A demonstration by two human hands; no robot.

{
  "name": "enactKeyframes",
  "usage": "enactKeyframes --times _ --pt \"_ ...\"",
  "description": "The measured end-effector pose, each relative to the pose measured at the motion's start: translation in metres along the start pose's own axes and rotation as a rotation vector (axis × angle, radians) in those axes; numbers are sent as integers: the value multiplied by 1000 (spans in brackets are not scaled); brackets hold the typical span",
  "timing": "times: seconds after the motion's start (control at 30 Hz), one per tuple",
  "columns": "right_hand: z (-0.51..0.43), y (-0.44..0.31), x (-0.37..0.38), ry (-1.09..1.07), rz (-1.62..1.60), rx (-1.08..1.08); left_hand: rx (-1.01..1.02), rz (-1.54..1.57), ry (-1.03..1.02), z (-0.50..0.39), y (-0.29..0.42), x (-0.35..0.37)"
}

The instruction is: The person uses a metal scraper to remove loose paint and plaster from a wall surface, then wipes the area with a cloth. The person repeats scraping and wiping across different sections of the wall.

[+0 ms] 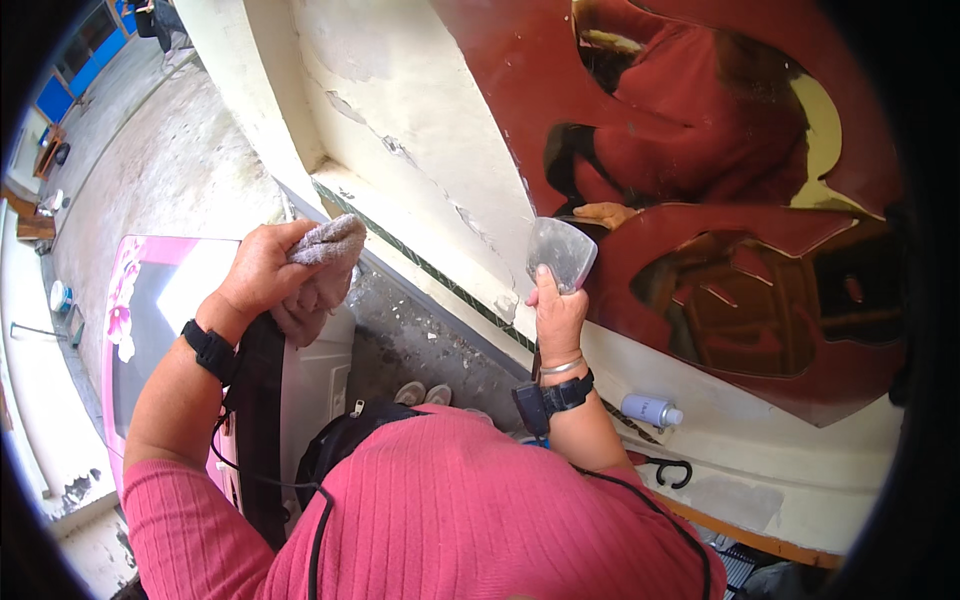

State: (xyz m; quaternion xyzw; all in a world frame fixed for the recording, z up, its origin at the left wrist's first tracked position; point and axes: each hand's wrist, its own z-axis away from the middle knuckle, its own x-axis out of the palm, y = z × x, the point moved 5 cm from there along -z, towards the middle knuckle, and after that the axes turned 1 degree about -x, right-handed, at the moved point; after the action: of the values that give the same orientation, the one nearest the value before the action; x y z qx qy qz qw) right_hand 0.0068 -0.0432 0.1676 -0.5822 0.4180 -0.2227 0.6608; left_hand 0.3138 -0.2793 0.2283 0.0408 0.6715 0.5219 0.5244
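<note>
My left hand (266,262) is closed around a bunched greyish-pink cloth (328,251), held up to the left in front of a pale wall. My right hand (559,307) grips a translucent grey plastic scraper or flat plate (566,251), its thumb on the lower face. The plate overlaps the lower left edge of a red decorative panel (517,90) on the wall; whether it touches the panel is not plain. Shiny gold, mirror-like shapes (825,135) on the panel reflect a hand and a red-toned garment.
A pink-and-white appliance with printed flowers (120,322) stands at my left. A lavender bottle (649,411) lies on the ledge at right, near a black hooked handle (673,474). Flaking plaster marks the wall (405,97). Another person (159,26) is far off, top left.
</note>
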Motion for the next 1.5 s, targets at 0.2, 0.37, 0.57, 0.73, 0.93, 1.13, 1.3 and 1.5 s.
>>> enactKeyframes --times 0.2,0.37,0.57,0.73,0.93,1.13,1.3,1.5 --pt "4 -7 12 10 -90 -27 55 46 62 0 -1 1" --pt "2 -12 11 43 -86 -1 89 52 56 1 1 0" --pt "-4 -18 16 -24 -93 -79 30 43 9 -1 -1 2" --pt "2 -16 11 30 -81 -26 41 25 49 0 -2 1" --pt "-11 4 10 -23 -114 -18 -29 -9 -41 -1 -1 2" --pt "32 88 -46 98 -88 194 7 107 -10 -1 -10 6" --pt "53 101 -92 143 -47 193 -36 149 -37 -2 -16 6" --pt "80 77 -126 229 -90 163 61 428 8 -14 49 -6"
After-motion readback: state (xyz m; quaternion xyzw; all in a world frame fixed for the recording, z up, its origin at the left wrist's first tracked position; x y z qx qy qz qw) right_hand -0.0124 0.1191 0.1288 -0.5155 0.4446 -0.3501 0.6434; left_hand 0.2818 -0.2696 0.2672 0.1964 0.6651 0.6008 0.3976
